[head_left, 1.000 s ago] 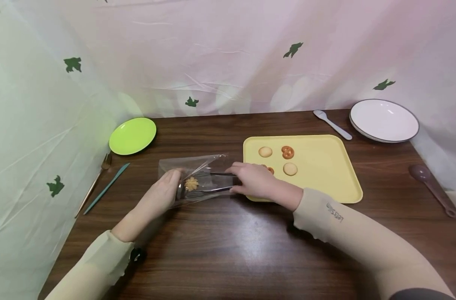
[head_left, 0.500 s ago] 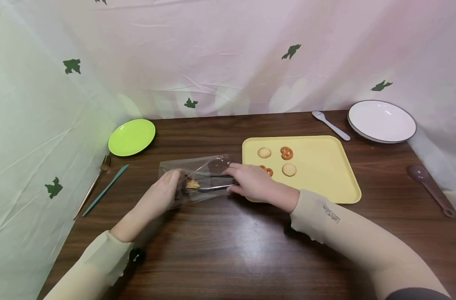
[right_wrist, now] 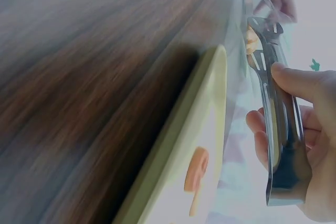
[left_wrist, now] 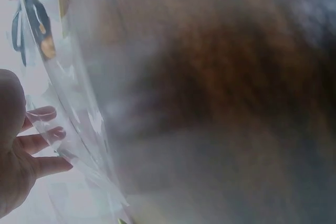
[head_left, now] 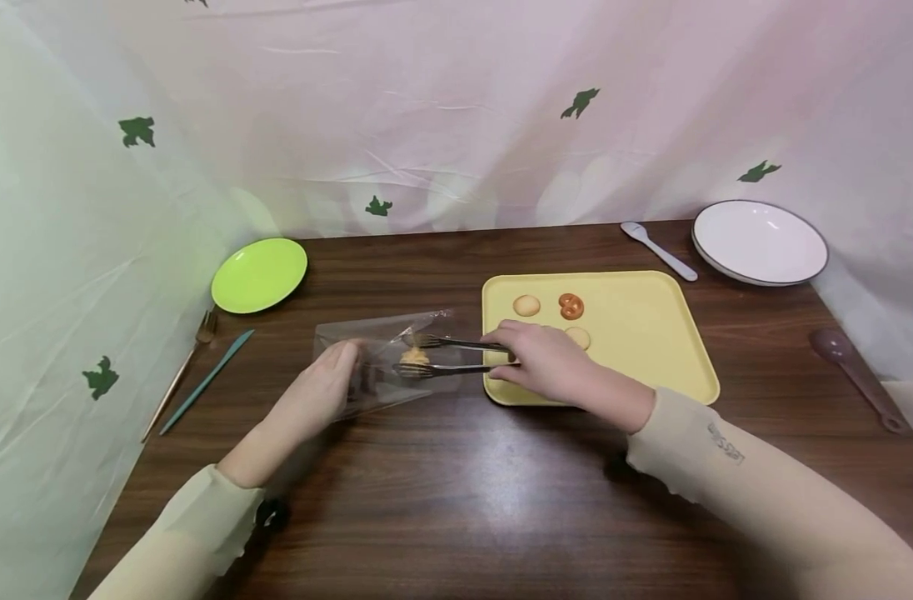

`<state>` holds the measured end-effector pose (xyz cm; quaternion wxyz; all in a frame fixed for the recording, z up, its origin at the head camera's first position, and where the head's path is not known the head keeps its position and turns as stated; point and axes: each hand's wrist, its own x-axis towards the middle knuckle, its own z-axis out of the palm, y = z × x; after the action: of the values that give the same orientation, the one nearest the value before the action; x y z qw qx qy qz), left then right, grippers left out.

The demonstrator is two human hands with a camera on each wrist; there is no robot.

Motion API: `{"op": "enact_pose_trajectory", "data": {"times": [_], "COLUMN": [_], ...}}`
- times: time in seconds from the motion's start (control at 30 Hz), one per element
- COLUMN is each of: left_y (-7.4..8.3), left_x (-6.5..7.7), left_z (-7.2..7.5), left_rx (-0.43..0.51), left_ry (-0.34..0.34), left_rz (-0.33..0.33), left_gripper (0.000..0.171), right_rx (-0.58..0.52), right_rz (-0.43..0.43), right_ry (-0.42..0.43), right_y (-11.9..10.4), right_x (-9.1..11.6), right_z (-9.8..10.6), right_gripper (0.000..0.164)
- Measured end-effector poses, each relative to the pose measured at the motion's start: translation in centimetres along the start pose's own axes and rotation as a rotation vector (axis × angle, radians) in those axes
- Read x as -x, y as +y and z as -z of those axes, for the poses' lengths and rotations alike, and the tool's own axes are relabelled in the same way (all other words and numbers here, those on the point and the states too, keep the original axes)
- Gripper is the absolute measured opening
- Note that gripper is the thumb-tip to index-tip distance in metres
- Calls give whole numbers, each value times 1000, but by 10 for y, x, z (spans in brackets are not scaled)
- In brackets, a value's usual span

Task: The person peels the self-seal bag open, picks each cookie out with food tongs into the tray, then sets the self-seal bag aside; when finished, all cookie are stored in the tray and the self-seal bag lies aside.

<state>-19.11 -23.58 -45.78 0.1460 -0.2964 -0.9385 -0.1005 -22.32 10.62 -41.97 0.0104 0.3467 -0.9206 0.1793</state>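
My left hand (head_left: 314,392) grips a clear plastic bag (head_left: 332,333) at its left part; in the left wrist view its fingers (left_wrist: 44,142) show against the film. My right hand (head_left: 550,358) holds metal tongs (head_left: 464,342), whose two arms stand apart. Between the tong tips is a small golden, flower-shaped cookie (head_left: 415,357), inside the bag. Whether both tips touch it cannot be told. In the right wrist view the cookie (right_wrist: 252,40) shows beside the slotted tong tips, with the thumb pressed along one tong arm.
A yellow tray (head_left: 644,333) bears round cookies (head_left: 526,305) and a pretzel (head_left: 571,307). Around lie a green plate (head_left: 260,275), fork (head_left: 177,375), teal knife (head_left: 205,383), grey spoon (head_left: 659,250), white dish (head_left: 760,242) and brown spoon (head_left: 854,379).
My right hand has moved right with the tongs, over the tray's left edge. The cookie has shifted right, away from my left hand, which has stayed on the bag.
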Motion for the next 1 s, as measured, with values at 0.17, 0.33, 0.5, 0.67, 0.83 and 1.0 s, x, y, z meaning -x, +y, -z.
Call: {"op": "enact_pose_trajectory", "data": {"times": [0.17, 0.33, 0.5, 0.67, 0.83, 1.0], "left_y": [-2, -4, -5, -5, -6, -6], "left_x": [1, 1, 5, 5, 6, 6], "left_z": [0, 0, -1, 1, 1, 0], "left_rx": [-6, -8, -2, 6, -10, -7], "left_ry": [2, 16, 4, -19, -22, -11], "left_rz": [1, -20, 4, 19, -5, -14], "left_gripper": [20, 23, 23, 28, 34, 48], "right_rx": [-11, -11, 19, 68, 116, 128], "right_rz": [-30, -70, -126, -207, -293, -374], "right_ry": [43, 105, 168, 225, 258, 261], "right_y": [16, 39, 65, 88, 111, 125], "right_x": [21, 48, 74, 106, 137, 159], "right_z": [13, 27, 40, 52, 58, 58], "right_gripper": [40, 43, 42, 42, 44, 44]}}
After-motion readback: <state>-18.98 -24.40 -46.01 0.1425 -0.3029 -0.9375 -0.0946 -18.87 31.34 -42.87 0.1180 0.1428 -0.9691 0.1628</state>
